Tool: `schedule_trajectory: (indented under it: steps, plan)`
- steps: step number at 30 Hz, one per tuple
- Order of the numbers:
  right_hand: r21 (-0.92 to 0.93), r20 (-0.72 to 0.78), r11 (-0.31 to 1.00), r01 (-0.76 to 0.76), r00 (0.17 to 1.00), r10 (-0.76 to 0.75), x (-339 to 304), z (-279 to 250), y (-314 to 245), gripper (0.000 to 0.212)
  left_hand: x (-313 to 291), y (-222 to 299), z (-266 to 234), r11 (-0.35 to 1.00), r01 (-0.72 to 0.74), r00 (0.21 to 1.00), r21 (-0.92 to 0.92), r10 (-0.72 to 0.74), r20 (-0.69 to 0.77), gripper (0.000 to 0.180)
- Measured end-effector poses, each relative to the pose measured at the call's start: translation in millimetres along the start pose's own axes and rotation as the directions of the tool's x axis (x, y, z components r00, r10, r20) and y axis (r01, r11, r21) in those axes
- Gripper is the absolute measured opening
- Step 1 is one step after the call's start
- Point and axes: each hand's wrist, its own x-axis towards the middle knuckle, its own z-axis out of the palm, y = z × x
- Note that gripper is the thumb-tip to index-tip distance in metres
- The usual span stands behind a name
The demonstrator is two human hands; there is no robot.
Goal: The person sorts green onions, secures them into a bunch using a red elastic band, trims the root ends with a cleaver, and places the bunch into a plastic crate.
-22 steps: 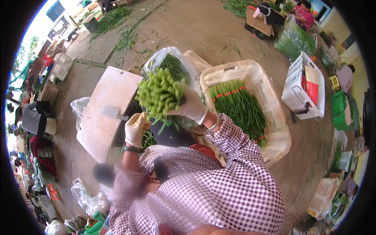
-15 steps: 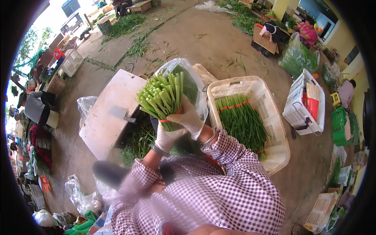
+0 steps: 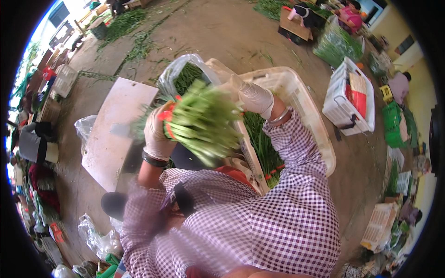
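My left hand (image 3: 159,134), in a white glove, is closed around a banded bunch of long green stalks (image 3: 199,125) that look like chives. Red bands circle the bunch beside my fingers. Its thick stem ends point right and toward me, smeared by motion. Just past those ends is my gloved right hand (image 3: 255,98), apart from the bunch as far as I can see; its fingers look stretched out but are partly blurred. Under my right forearm, a pale plastic crate (image 3: 320,125) holds similar bunches (image 3: 262,146) with red bands.
A white board (image 3: 116,134) lies left of my knees, with a clear plastic bag (image 3: 185,62) of greens beyond it. Another white crate (image 3: 350,99) stands farther right. Loose greens (image 3: 139,48) litter the floor, and a person in pink (image 3: 350,18) sits at the far right.
The bunch has tipped from stem ends up to stem ends right and toward me. My right hand has left it and moved right; my left hand has shifted left and up with it.
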Motion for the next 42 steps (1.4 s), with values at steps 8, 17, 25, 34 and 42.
schedule_trajectory:
  steps: [8,17,25,34,42]
  plan:
    - [-0.193,-0.344,0.907,-0.374,0.891,0.295,-62.9,17.0,-36.3,0.08,70.9,33.7,69.0,0.322,-0.735,0.678,0.597,0.381,0.629,0.052]
    - [-0.329,-0.773,0.828,-0.455,0.633,0.041,-259.1,-66.4,157.1,0.073,35.7,6.6,133.2,0.52,-0.641,0.657,0.565,-0.01,0.754,0.083]
    - [0.16,-0.907,0.33,-0.93,-0.007,0.42,-370.0,-39.5,327.2,0.105,18.9,-76.1,53.7,0.681,-0.344,0.819,0.647,-0.12,0.561,0.068]
    - [0.113,-0.815,-0.048,-0.992,-0.12,0.567,-360.7,-77.1,365.7,0.116,3.2,-102.0,36.3,0.787,-0.172,0.872,0.592,-0.159,0.463,0.06]
    - [0.042,-0.772,-0.055,-0.998,-0.067,0.632,-360.7,-86.9,339.8,0.131,-21.2,-102.4,21.8,0.842,-0.048,0.881,0.537,-0.218,0.42,0.048]
